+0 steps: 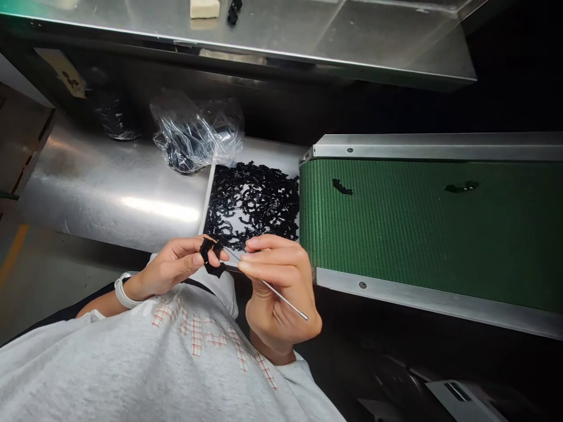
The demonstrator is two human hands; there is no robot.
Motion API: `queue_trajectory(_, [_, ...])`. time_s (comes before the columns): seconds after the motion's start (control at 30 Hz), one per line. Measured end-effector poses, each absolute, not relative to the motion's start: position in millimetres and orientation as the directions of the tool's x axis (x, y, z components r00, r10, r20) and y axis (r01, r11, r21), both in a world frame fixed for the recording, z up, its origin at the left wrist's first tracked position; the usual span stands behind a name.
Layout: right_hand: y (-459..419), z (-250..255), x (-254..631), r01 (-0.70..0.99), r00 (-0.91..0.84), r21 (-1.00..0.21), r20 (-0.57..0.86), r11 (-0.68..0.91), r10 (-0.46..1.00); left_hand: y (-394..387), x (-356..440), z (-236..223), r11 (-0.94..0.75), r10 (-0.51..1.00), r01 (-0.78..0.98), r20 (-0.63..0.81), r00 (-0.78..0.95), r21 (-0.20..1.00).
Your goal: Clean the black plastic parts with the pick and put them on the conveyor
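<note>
My left hand (176, 264) is closed on a small black curved plastic part (212, 258), pinched between thumb and fingers. In my right hand (281, 287) is a thin metal rod (285, 302), gripped like a pen. The rod's far tip reaches the black part; whether it touches cannot be made out. Just beyond both hands lies a white tray (209, 199) with a pile of similar black parts (259, 199) spread over it.
To the right runs a green conveyor belt (396, 234) carrying two black pieces (342, 187). A clear plastic bag (197, 132) sits on the metal table (118, 187). Above, a metal shelf (281, 29) holds a cream block (204, 8) and a black piece (234, 12).
</note>
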State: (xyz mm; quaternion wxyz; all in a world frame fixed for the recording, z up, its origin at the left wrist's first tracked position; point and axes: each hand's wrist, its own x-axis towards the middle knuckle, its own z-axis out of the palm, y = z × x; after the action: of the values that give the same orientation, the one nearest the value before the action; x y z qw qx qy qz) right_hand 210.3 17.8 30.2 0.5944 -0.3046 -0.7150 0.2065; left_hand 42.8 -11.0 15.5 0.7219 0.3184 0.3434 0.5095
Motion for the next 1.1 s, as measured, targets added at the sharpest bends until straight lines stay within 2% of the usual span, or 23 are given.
queue_trajectory(0.2, [16.9,33.6,214.3,0.183,-0.124,-0.658,0.722,0.731,0.681,-10.9,43.9,19.0,0.303,0.946,-0.542,-0.178,0.271,0.784])
queue_trajectory(0.37, [18.7,35.3,215.1,0.169,-0.098,-0.644,0.743,0.746,0.663,-11.6,43.3,17.9,0.312,0.949,-0.558,-0.219,0.228,0.769])
queue_trajectory(0.43, [21.1,37.3,213.4,0.107,-0.037,-0.669,0.736,0.735,0.676,-12.3,42.0,16.3,0.337,0.940,-0.580,-0.238,0.243,0.741])
queue_trajectory(0.53, [25.9,41.2,208.2,-0.058,0.142,-0.701,0.699,0.710,0.701,-12.9,40.0,13.9,0.395,0.918,-0.633,-0.258,0.301,0.666])
queue_trajectory(0.6, [28.3,42.1,205.4,-0.174,0.159,-0.727,0.645,0.664,0.747,-12.7,39.4,12.8,0.427,0.903,-0.672,-0.248,0.351,0.605])
queue_trajectory(0.7, [28.5,37.7,205.2,-0.288,-0.018,-0.823,0.516,0.490,0.856,-11.9,39.6,12.0,0.461,0.886,-0.697,-0.241,0.396,0.549])
queue_trajectory(0.8, [26.2,30.3,207.3,-0.235,-0.219,-0.944,0.282,0.230,0.934,-11.2,40.1,12.4,0.500,0.864,-0.678,-0.266,0.427,0.539])
queue_trajectory(0.9, [26.5,27.4,206.7,-0.181,-0.393,-0.982,0.122,0.053,0.912,-10.6,40.3,12.9,0.506,0.860,-0.668,-0.260,0.439,0.545])
queue_trajectory(1.1, [34.7,27.1,207.7,-0.154,-0.544,-0.979,-0.028,-0.132,0.839,-9.4,40.6,9.6,0.529,0.844,-0.632,-0.271,0.463,0.567])
